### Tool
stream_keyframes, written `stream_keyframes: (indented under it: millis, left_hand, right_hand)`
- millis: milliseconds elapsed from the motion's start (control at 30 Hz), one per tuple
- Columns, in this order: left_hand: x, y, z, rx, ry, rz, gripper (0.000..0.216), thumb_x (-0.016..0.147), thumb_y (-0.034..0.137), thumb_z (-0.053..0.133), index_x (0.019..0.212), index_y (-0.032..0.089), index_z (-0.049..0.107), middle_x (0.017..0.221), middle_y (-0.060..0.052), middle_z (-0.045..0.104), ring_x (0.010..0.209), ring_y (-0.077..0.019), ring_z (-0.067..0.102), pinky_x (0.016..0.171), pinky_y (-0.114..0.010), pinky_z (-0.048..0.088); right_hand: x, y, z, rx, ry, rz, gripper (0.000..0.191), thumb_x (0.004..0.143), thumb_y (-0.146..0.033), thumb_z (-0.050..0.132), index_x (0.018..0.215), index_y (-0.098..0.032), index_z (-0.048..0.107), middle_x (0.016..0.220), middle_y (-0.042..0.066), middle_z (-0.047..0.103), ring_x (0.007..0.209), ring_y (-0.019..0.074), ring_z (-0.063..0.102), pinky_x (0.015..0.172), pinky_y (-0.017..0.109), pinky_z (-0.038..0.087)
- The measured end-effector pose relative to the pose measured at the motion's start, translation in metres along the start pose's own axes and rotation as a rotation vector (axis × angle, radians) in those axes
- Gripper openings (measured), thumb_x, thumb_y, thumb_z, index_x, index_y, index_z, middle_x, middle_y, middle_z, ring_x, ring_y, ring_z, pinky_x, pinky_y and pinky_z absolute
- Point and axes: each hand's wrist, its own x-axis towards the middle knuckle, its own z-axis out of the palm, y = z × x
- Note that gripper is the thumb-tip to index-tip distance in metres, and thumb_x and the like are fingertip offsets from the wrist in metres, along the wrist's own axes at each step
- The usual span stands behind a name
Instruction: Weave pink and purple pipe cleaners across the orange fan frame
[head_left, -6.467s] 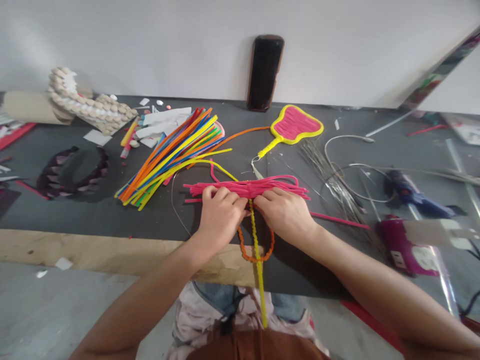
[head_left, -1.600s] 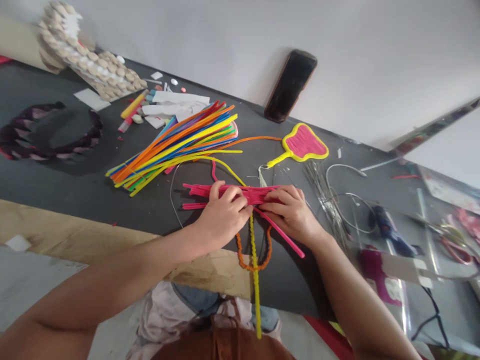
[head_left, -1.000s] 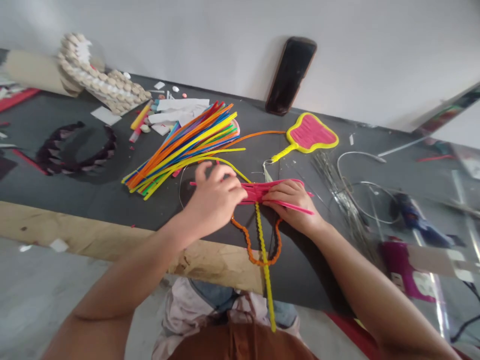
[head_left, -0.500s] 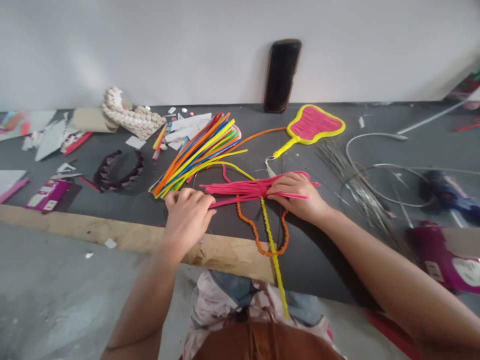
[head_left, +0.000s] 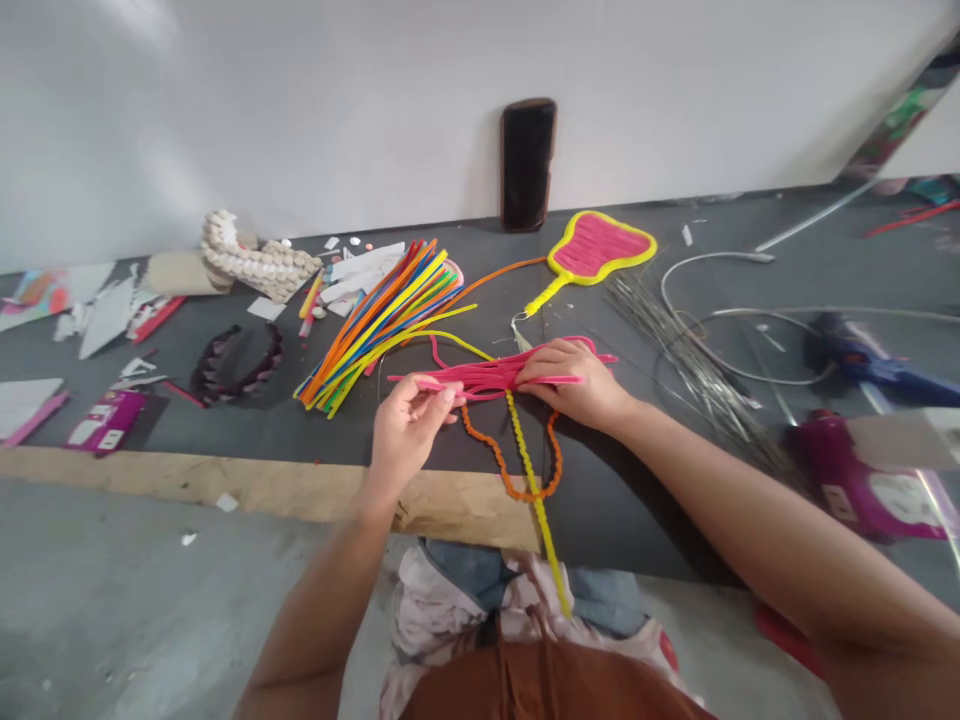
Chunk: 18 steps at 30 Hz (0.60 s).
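A bundle of pink pipe cleaners (head_left: 484, 376) lies crosswise before me on the dark table. My left hand (head_left: 412, 420) pinches pink strands near the bundle's left end between thumb and fingers. Over its right part, my right hand (head_left: 574, 385) is closed on the pink pipe cleaners. Beneath the bundle runs a twisted yellow pipe cleaner (head_left: 534, 480), reaching past the table edge toward my lap. A wavy orange pipe cleaner (head_left: 491, 445) loops below the bundle and crosses the yellow one.
Mixed-colour pipe cleaners (head_left: 382, 330) lie left of the bundle. Behind are a pink-and-yellow fan shape (head_left: 604, 247) and an upright phone (head_left: 528, 165). Thin wires (head_left: 675, 340) and a blue-handled tool (head_left: 877, 360) lie right; a dark headband (head_left: 238, 370) lies left.
My left hand has moved right and turned, going from resting at the bundle's left end to pinching strands there. My right hand stays on the bundle. The camera view has shifted slightly.
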Motion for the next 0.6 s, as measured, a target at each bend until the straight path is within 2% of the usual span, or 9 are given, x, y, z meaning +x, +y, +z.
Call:
stream_keyframes:
  millis: [67,167,233,300,367,467,533,600]
  left_hand:
    - [0.001,-0.001,0.004,-0.05,-0.032,0.013,0.03,0.082,0.044,0.07,0.094,0.02,0.057,0.108,-0.009,0.074,0.099,-0.0217,0.071,0.08,-0.032,0.06]
    - [0.003,0.004,-0.001,0.045,-0.019,0.04,0.034,0.079,0.04,0.074,0.102,0.021,0.058,0.107,-0.007,0.074,0.105,-0.0214,0.07,0.091,-0.033,0.057]
    - [0.004,0.008,-0.008,0.174,-0.011,0.052,0.033,0.082,0.037,0.071,0.108,0.022,0.058,0.103,-0.005,0.075,0.1,-0.0206,0.071,0.089,-0.033,0.057]
    - [0.006,0.013,-0.013,0.368,-0.038,0.131,0.029,0.086,0.033,0.066,0.112,0.023,0.059,0.1,-0.004,0.076,0.096,-0.02,0.072,0.087,-0.034,0.056]
    - [0.008,0.019,-0.016,0.629,-0.056,0.293,0.021,0.089,0.03,0.064,0.109,0.024,0.065,0.098,-0.004,0.076,0.094,-0.0211,0.072,0.089,-0.038,0.054]
    - [0.01,0.029,-0.017,0.951,0.02,0.544,0.013,0.089,0.031,0.064,0.095,0.024,0.072,0.091,-0.006,0.076,0.09,-0.0223,0.07,0.087,-0.039,0.05]
    - [0.009,0.034,-0.012,0.994,0.052,0.587,0.016,0.09,0.036,0.063,0.09,0.023,0.073,0.084,-0.005,0.075,0.083,-0.0206,0.07,0.079,-0.034,0.051]
    - [0.008,0.036,-0.004,0.886,0.013,0.498,0.02,0.091,0.041,0.06,0.091,0.023,0.07,0.079,-0.003,0.075,0.076,-0.0179,0.072,0.069,-0.028,0.052]
  right_hand:
    - [0.0,0.0,0.0,-0.001,-0.004,0.005,0.015,0.093,-0.029,0.06,0.087,-0.025,0.073,0.092,0.003,0.074,0.088,0.0199,0.063,0.08,0.036,0.044]
    - [0.001,0.0,0.0,0.002,-0.014,0.011,0.016,0.093,-0.031,0.059,0.088,-0.025,0.073,0.093,0.003,0.074,0.088,0.0199,0.063,0.08,0.036,0.043]
    - [0.001,0.0,0.0,0.005,-0.012,0.008,0.016,0.093,-0.031,0.059,0.088,-0.025,0.073,0.093,0.003,0.074,0.088,0.0199,0.062,0.079,0.036,0.043]
    - [0.001,0.0,0.0,0.007,-0.01,0.006,0.015,0.093,-0.031,0.06,0.089,-0.025,0.073,0.094,0.003,0.074,0.087,0.0199,0.062,0.079,0.036,0.043]
    - [0.001,0.001,0.0,0.007,-0.012,0.009,0.015,0.093,-0.03,0.06,0.089,-0.025,0.073,0.094,0.003,0.074,0.087,0.0199,0.062,0.079,0.036,0.042]
    - [0.001,0.001,0.0,0.004,-0.014,0.014,0.014,0.092,-0.032,0.061,0.09,-0.025,0.074,0.094,0.003,0.074,0.087,0.0202,0.062,0.079,0.036,0.042]
    - [0.001,0.001,0.0,0.0,-0.016,0.011,0.014,0.092,-0.032,0.062,0.09,-0.025,0.074,0.095,0.003,0.074,0.088,0.0203,0.062,0.079,0.036,0.042]
    - [0.001,0.001,0.001,-0.004,-0.016,0.005,0.014,0.092,-0.032,0.061,0.091,-0.025,0.073,0.095,0.003,0.074,0.088,0.0201,0.062,0.079,0.036,0.042]
